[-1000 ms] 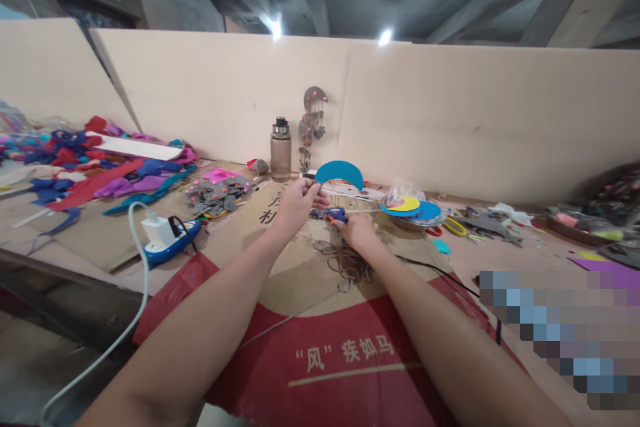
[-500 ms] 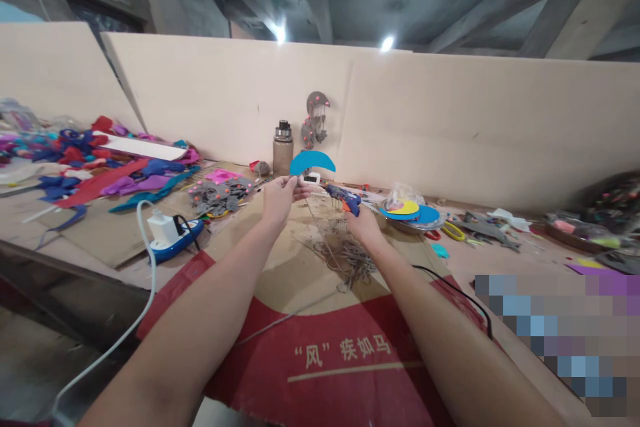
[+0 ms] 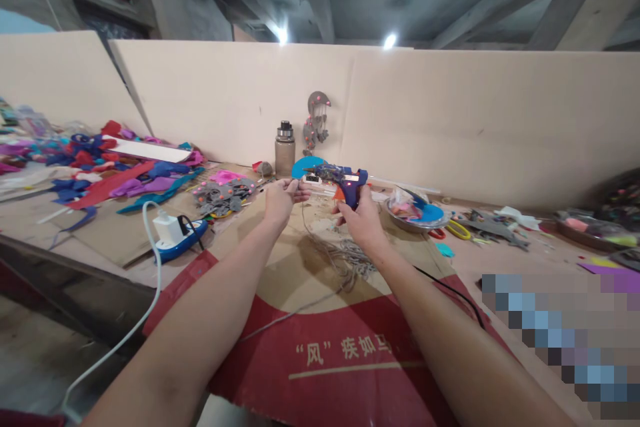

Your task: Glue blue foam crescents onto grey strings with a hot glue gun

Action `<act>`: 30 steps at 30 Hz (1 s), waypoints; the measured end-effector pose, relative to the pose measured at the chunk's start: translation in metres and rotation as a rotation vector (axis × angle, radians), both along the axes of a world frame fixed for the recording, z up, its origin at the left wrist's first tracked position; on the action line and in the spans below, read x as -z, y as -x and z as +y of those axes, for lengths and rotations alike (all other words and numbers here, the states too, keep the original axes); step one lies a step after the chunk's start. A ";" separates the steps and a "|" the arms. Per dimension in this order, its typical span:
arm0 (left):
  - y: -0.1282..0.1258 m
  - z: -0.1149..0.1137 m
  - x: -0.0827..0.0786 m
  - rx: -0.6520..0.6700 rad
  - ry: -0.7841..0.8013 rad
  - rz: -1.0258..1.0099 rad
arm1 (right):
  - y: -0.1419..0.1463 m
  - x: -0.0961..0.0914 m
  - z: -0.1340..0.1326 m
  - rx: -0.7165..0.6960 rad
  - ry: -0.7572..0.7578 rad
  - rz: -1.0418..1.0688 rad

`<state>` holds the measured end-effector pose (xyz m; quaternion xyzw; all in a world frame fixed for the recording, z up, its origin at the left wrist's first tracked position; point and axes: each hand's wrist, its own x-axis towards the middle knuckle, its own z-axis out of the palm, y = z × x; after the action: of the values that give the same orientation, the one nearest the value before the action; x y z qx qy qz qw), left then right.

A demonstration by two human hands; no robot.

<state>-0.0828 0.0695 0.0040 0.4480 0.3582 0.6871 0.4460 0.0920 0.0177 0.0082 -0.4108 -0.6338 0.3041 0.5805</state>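
Note:
My left hand (image 3: pixel 283 201) pinches the lower edge of a blue crescent-shaped piece (image 3: pixel 302 166), held up over the cardboard. A blue glue gun (image 3: pixel 353 185) with an orange trigger is in my right hand (image 3: pixel 364 217), its nozzle pointing left across the crescent. The nozzle overlaps the crescent's right part, and whether they touch I cannot tell. Grey cord (image 3: pixel 354 260) lies in a tangle below my hands; one strand rises toward my left hand. Behind the crescent, a grey hanging ornament with pink dots (image 3: pixel 318 107) is against the board.
A bottle (image 3: pixel 285 152) stands by the back board. Left are felt scraps (image 3: pixel 120 180), grey pieces with pink dots (image 3: pixel 225 197) and a blue power strip (image 3: pixel 181 243). Right are a bowl (image 3: pixel 419 224) and yellow-handled scissors (image 3: pixel 459 230). Red-printed cardboard (image 3: pixel 345 383) covers the near table.
The glue gun has risen and swung left, its nozzle now over the blue crescent. The crescent has lowered and tilted slightly. The yellow-and-blue disc seen at the bowl no longer shows.

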 end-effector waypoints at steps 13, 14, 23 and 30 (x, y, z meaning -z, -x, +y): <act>-0.012 -0.010 0.001 0.064 0.017 0.138 | -0.006 -0.004 -0.005 0.208 -0.158 -0.260; -0.013 -0.011 0.001 0.066 0.014 0.147 | -0.006 -0.003 -0.005 0.214 -0.168 -0.264; -0.016 -0.018 -0.006 0.074 0.011 0.191 | -0.007 0.002 -0.001 0.238 -0.164 -0.325; -0.016 -0.020 -0.006 0.060 -0.007 0.239 | -0.007 0.002 -0.002 0.253 -0.182 -0.343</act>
<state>-0.0670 0.0500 0.0100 0.5387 0.3929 0.6162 0.4192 0.0992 0.0153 0.0067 -0.4786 -0.6915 0.0964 0.5324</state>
